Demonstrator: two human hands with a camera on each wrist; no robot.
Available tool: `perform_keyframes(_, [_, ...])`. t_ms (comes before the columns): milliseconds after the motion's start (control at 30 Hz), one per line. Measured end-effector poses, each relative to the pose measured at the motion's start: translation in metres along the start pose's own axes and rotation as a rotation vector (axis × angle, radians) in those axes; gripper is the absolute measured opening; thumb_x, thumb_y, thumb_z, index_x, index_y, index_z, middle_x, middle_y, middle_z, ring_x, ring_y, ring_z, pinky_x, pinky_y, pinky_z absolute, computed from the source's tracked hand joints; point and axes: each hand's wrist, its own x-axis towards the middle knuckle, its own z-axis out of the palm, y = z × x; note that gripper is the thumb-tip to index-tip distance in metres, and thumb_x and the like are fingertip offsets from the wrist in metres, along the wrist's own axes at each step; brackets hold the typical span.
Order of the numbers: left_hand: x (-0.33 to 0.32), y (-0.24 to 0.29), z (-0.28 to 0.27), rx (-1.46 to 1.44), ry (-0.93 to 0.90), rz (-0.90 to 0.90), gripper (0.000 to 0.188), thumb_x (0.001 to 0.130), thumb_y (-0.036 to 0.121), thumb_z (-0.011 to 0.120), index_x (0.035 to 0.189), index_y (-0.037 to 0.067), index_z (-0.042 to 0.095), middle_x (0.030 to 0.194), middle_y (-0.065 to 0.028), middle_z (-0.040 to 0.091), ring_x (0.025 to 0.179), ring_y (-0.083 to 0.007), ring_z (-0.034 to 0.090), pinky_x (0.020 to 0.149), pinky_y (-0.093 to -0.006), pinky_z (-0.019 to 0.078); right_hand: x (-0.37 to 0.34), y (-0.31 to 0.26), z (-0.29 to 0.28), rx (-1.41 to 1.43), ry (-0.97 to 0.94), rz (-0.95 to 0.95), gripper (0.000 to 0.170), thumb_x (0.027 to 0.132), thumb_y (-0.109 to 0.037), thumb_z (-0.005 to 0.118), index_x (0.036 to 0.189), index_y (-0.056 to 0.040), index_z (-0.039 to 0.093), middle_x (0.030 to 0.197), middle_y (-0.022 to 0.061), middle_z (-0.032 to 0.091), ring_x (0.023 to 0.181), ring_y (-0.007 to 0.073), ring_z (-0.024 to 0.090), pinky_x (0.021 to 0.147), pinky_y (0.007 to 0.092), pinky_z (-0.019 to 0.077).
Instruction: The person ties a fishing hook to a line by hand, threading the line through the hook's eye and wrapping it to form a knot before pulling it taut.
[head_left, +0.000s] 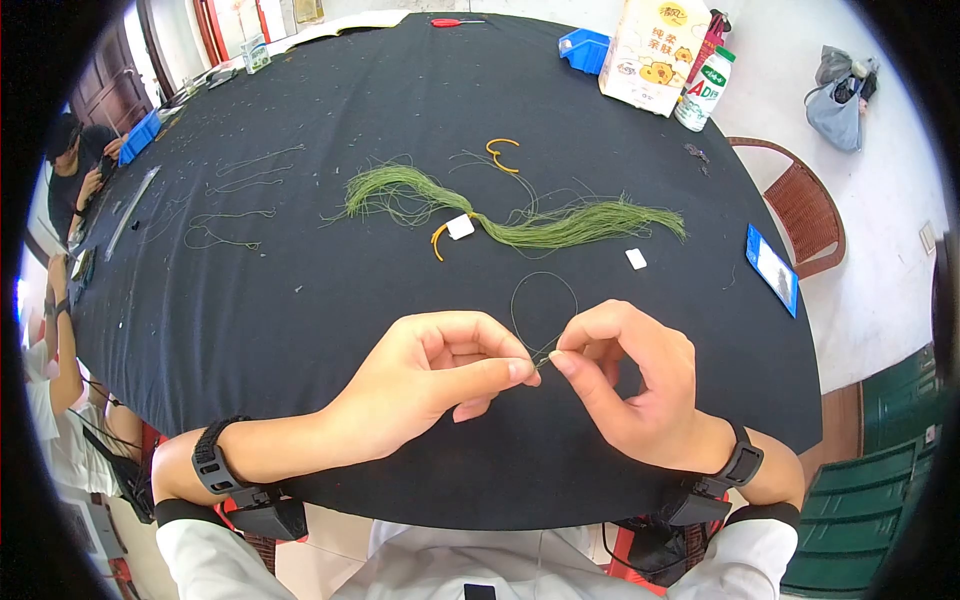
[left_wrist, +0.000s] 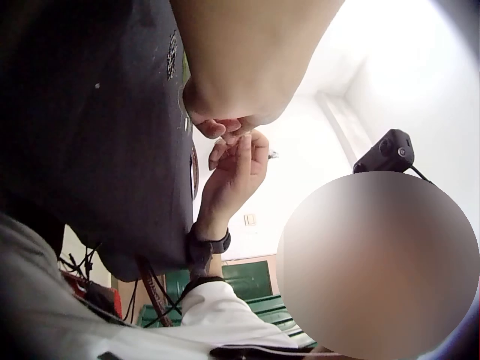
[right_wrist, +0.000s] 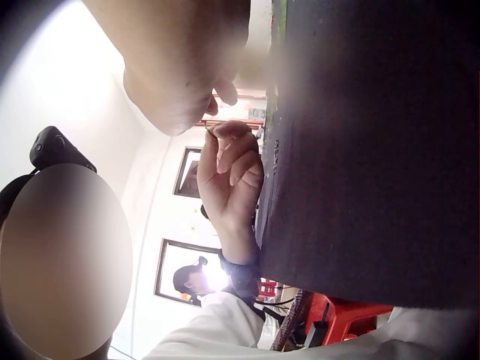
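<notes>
Your left hand [head_left: 420, 375] pinched the thin looped strand [head_left: 545, 273], your right hand [head_left: 645, 380] pinching close beside, loop arching toward the green bundle [head_left: 600, 222] on black cloth [head_left: 250, 340]; you seemed mid-knot at its crossing, next move calling for steady fingertips, gentle draw.
</notes>
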Motion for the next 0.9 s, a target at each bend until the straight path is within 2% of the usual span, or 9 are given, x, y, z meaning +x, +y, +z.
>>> perform_keyframes(600, [-0.0030,-0.0001,0.0057,0.113,0.116,0.133,0.011,0.089,0.008,0.061,0.097,0.000,0.061,0.088,-0.0040,0.064,0.062,-0.0011,0.046,0.052,-0.0167,0.0357,-0.0007,-0.0008,0.0011,0.000,0.002,0.050,0.009,0.080,0.001,0.063,0.084,-0.0028,0.057,0.072,0.0046,0.059,0.050,0.0108,0.055,0.044,0.0237,0.0380])
perform_keyframes(900, [-0.0056,0.0008,0.0063,0.183,0.133,0.167,0.009,0.089,0.003,0.060,0.096,-0.002,0.061,0.089,-0.0041,0.064,0.075,-0.0030,0.056,0.061,-0.0169,0.0428,-0.0014,-0.0015,0.0002,0.042,-0.064,0.146,0.008,0.080,-0.003,0.064,0.083,-0.0043,0.057,0.070,0.0027,0.058,0.050,0.0093,0.055,0.042,0.0224,0.0368])
